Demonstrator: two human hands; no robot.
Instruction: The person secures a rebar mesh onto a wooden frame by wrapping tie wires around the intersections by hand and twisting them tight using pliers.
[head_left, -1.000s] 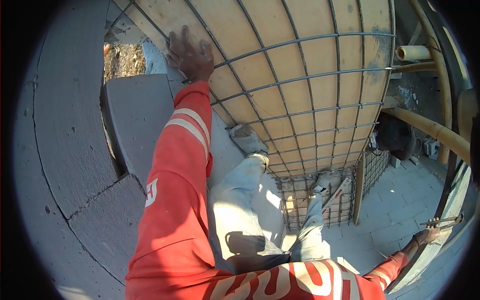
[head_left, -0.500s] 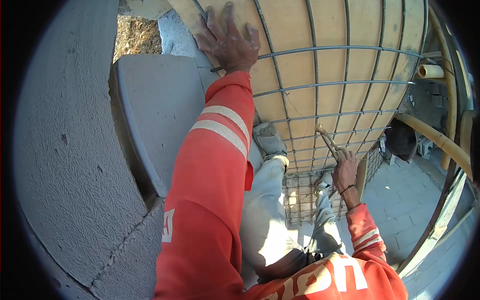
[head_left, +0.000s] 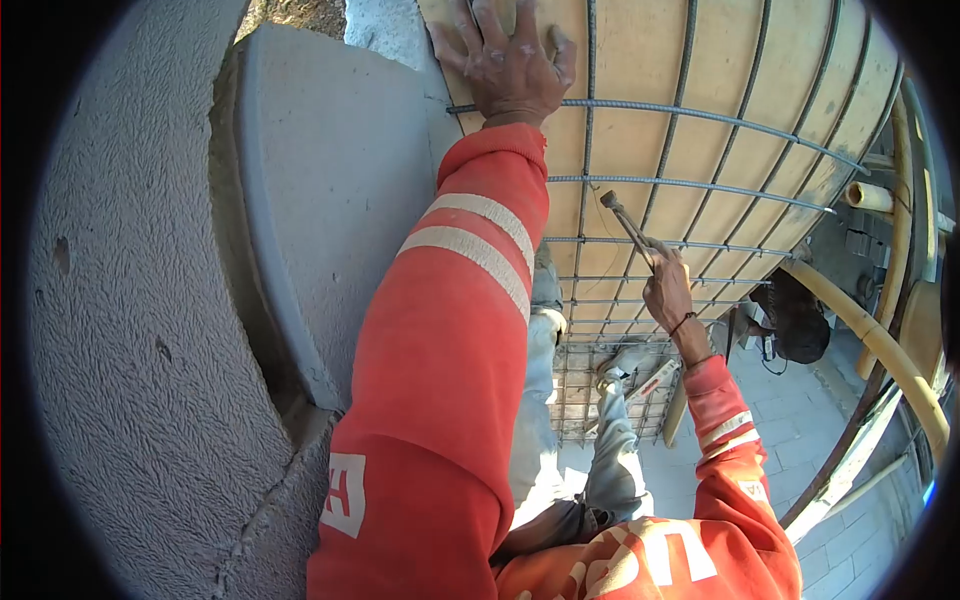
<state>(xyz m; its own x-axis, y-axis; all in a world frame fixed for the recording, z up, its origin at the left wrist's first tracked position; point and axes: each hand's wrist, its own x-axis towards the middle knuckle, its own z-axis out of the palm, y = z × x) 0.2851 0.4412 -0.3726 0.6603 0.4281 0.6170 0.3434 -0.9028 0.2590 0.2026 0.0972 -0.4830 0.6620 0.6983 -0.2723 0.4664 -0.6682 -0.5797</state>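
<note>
My left hand (head_left: 512,70) is spread flat against the tan wooden panel (head_left: 640,60), near its left edge and just above a rebar end. A grid of steel rebar (head_left: 690,183) runs across the panel. My right hand (head_left: 668,292) is closed around the handles of metal pincers (head_left: 628,220). Their head points up and left, overlapping the grid in this view, close to a thin loose wire (head_left: 598,208) hanging from a crossing.
A textured concrete wall (head_left: 130,300) and grey slab (head_left: 330,190) lie left, with a gap between them. Bamboo poles (head_left: 870,315) stand right, near a dark rounded object (head_left: 797,318). Below are my legs, a lower mesh (head_left: 575,395) and paved floor (head_left: 790,420).
The view has shifted, so the wall and panel sit differently. My right hand has moved the pincers up and left along the grid. My left hand stays flat on the panel.
</note>
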